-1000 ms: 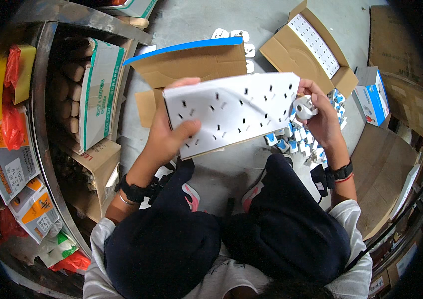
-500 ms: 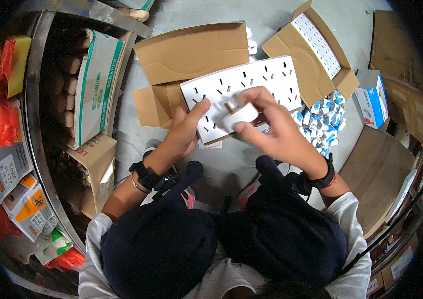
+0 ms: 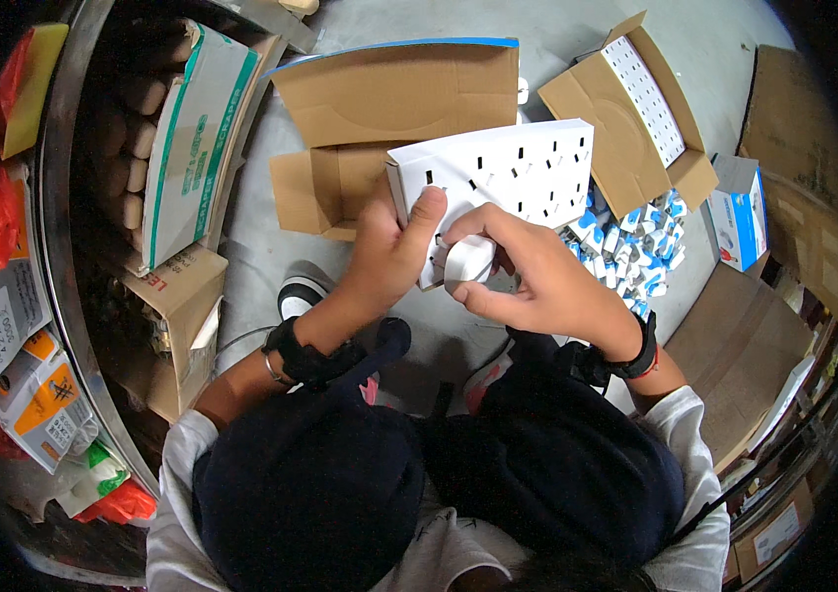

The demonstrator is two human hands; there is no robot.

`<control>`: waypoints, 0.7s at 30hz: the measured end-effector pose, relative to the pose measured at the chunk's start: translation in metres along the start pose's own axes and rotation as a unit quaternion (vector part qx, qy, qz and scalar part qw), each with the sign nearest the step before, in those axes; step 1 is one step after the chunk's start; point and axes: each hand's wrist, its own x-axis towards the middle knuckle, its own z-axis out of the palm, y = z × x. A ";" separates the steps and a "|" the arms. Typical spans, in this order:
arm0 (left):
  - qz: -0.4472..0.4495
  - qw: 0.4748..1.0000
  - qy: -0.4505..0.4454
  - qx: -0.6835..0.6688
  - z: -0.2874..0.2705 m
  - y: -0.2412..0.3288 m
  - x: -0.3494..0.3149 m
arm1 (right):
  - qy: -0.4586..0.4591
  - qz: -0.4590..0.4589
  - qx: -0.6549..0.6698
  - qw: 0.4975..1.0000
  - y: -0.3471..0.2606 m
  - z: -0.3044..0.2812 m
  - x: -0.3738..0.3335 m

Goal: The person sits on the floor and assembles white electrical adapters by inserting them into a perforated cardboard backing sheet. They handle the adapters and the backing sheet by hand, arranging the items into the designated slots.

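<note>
A white cardboard tray [image 3: 508,178] punched with rows of dark slots is held tilted in front of me. My left hand [image 3: 394,247] grips its near left end, thumb lying on the top face. Between the thumb and fingers of my right hand [image 3: 547,281] is a white plug [image 3: 468,262], pressed up against the slotted face near that same end. Its prongs are hidden, so I cannot tell whether they sit in the slots. Behind the tray stands an open brown cardboard box [image 3: 399,99] with its flaps spread.
On the floor at right lies a heap of small blue-and-white pieces [image 3: 636,247]. Beyond it, another open carton [image 3: 592,118] contains a slotted white sheet [image 3: 648,99]. A blue-and-white box [image 3: 738,217] stands farther right. Metal shelving [image 3: 69,197] with boxes lines the left.
My right hand has turned the plug and brought it down onto the tray; its prongs, visible before, are now hidden. The tray has shifted slightly right and tilted.
</note>
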 end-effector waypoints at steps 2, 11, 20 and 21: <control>0.025 0.999 0.006 0.028 0.003 0.002 0.000 | 0.026 0.035 0.016 0.999 -0.003 0.002 -0.002; -0.015 0.999 -0.029 -0.025 0.000 0.005 -0.004 | 0.156 0.024 0.003 0.987 0.004 0.023 -0.003; -0.173 0.978 -0.024 -0.113 -0.053 0.022 0.001 | 0.293 -0.015 0.067 0.954 0.016 -0.004 -0.022; -0.141 0.980 -0.031 -0.140 -0.066 0.025 0.006 | 0.366 -0.023 0.105 0.924 0.024 -0.012 -0.024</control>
